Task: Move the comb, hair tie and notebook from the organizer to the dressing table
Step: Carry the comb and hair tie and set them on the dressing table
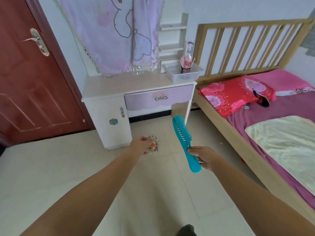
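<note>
My right hand (203, 159) grips the handle of a teal comb (183, 138), which points up and away over the floor. A frilly hair tie (153, 144) with a yellow centre is pinched in my left hand (143, 144). Both hands hover above the tiled floor in front of the dressing table (119, 87), a white unit with a lilac drawer. At the table's back right corner stands the organizer (185, 76), a white mesh basket with a cup of pink sticks in it. No notebook can be made out.
A pink cartoon cloth (115, 34) hangs over the mirror behind the table. A wooden bed (255, 108) with pink and red pillows fills the right side. A red-brown door (29, 74) stands at the left. White shelves (172, 38) rise behind the basket.
</note>
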The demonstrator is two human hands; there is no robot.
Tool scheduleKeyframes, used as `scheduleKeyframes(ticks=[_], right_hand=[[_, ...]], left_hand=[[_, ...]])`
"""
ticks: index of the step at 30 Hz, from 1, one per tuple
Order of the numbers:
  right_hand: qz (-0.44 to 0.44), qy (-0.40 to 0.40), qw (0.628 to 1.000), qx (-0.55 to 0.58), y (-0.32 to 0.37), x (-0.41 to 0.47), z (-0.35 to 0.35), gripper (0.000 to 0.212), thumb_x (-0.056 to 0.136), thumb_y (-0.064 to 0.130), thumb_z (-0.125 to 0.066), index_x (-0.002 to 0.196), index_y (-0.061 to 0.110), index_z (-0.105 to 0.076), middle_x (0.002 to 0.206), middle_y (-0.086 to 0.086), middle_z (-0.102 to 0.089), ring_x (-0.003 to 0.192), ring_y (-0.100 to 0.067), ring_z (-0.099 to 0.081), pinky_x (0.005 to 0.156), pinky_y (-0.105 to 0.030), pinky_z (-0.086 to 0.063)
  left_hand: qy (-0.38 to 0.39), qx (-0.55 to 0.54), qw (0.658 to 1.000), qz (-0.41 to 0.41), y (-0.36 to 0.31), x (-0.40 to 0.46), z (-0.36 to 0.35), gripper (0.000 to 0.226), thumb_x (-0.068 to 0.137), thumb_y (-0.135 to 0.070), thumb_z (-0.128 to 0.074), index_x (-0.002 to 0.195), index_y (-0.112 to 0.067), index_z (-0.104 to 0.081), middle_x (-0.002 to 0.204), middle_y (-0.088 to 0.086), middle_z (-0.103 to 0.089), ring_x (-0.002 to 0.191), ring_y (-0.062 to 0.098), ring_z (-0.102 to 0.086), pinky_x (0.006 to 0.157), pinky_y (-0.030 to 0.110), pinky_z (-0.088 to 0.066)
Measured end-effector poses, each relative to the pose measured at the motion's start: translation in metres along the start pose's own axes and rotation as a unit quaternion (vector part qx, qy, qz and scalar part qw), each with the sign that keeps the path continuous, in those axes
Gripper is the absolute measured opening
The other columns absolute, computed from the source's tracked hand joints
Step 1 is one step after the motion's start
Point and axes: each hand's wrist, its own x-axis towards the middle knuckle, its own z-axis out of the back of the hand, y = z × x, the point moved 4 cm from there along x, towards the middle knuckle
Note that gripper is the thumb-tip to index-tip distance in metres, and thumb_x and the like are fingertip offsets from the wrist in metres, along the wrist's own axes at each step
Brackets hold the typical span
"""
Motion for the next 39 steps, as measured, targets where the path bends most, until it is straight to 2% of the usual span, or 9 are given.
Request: scheduleKeyframes(ticks=[6,11,16,22,28,31,33,37,39], right_hand=[[0.007,0.008,0.999,-0.031,0.109,0.149,-0.008,0.041,0.075,0.009,-0.073,0.115,0.011,-0.063,0.108,-0.010,-0.061,0.103,-0.024,-0.057,0.090,-0.039,-0.045],[0.021,0.032,0.997,-0.072,0.213,0.255,-0.026,0.036,0.077,0.009,-0.072,0.112,0.007,-0.064,0.096,-0.009,-0.062,0.083,-0.020,-0.059,0.082,-0.037,-0.046],[0.029,0.062,0.994,-0.088,0.292,0.355,-0.073,0.026,0.081,0.007,-0.068,0.106,0.004,-0.064,0.088,-0.007,-0.063,0.078,-0.019,-0.059,0.079,-0.037,-0.045],[0.027,0.044,0.996,-0.073,0.363,0.478,-0.130,0.028,0.081,0.007,-0.067,0.109,0.000,-0.063,0.091,-0.011,-0.065,0.085,-0.026,-0.060,0.083,-0.039,-0.046],[0.000,-0.017,0.998,-0.053,0.412,0.570,-0.162,0.031,0.081,0.002,-0.066,0.111,-0.006,-0.062,0.100,-0.018,-0.061,0.088,-0.031,-0.056,0.076,-0.037,-0.045],[-0.021,-0.026,0.997,-0.063,0.424,0.605,-0.176,0.030,0.081,0.001,-0.066,0.109,-0.007,-0.062,0.098,-0.017,-0.060,0.086,-0.029,-0.056,0.076,-0.039,-0.049],[-0.032,-0.029,0.997,-0.071,0.430,0.628,-0.185,0.030,0.080,0.000,-0.067,0.109,-0.008,-0.063,0.095,-0.017,-0.060,0.085,-0.029,-0.056,0.085,-0.045,-0.049],[-0.042,-0.040,0.994,-0.094,0.433,0.664,-0.193,0.028,0.078,0.002,-0.069,0.104,-0.005,-0.066,0.080,-0.011,-0.063,0.069,-0.026,-0.059,0.067,-0.035,-0.052],[-0.042,-0.038,0.991,-0.119,0.431,0.672,-0.195,0.027,0.077,0.006,-0.071,0.102,-0.002,-0.069,0.087,-0.014,-0.066,0.076,-0.029,-0.061,0.076,-0.043,-0.055]], left_hand=[[-0.021,-0.032,0.999,-0.004,-0.066,0.166,-0.018,0.004,0.086,-0.008,-0.057,0.088,-0.012,-0.058,0.076,0.002,-0.065,0.076,0.019,-0.061,0.083,0.036,-0.050],[-0.034,-0.006,0.999,-0.013,-0.126,0.278,-0.021,0.006,0.081,-0.004,-0.057,0.078,-0.009,-0.061,0.068,0.006,-0.061,0.060,0.016,-0.049,0.057,0.024,-0.042],[-0.048,0.004,0.999,0.004,-0.164,0.385,0.004,0.008,0.080,-0.002,-0.057,0.086,-0.003,-0.061,0.069,0.010,-0.062,0.054,0.015,-0.047,0.049,0.020,-0.039],[-0.056,0.006,0.998,0.022,-0.208,0.539,0.035,0.011,0.077,-0.002,-0.060,0.071,-0.010,-0.056,0.065,0.009,-0.061,0.053,0.015,-0.046,0.047,0.021,-0.039],[-0.022,-0.014,0.995,0.092,-0.236,0.655,0.029,0.015,0.079,-0.002,-0.061,0.071,-0.013,-0.054,0.071,0.006,-0.059,0.063,0.015,-0.054,0.060,0.026,-0.050],[-0.023,-0.029,0.991,0.127,-0.240,0.700,0.022,0.015,0.081,-0.002,-0.058,0.072,-0.013,-0.055,0.068,0.004,-0.060,0.059,0.013,-0.055,0.056,0.023,-0.053],[-0.026,-0.038,0.989,0.139,-0.239,0.725,0.021,0.013,0.082,-0.004,-0.057,0.072,-0.012,-0.054,0.065,0.005,-0.061,0.054,0.013,-0.050,0.055,0.023,-0.049],[-0.049,-0.040,0.983,0.172,-0.225,0.756,0.021,0.012,0.079,-0.006,-0.060,0.071,-0.012,-0.054,0.066,0.007,-0.062,0.056,0.014,-0.048,0.056,0.024,-0.044],[-0.069,-0.014,0.982,0.173,-0.216,0.761,0.025,0.007,0.079,-0.008,-0.061,0.075,-0.012,-0.056,0.067,0.004,-0.062,0.061,0.014,-0.051,0.058,0.025,-0.044]])
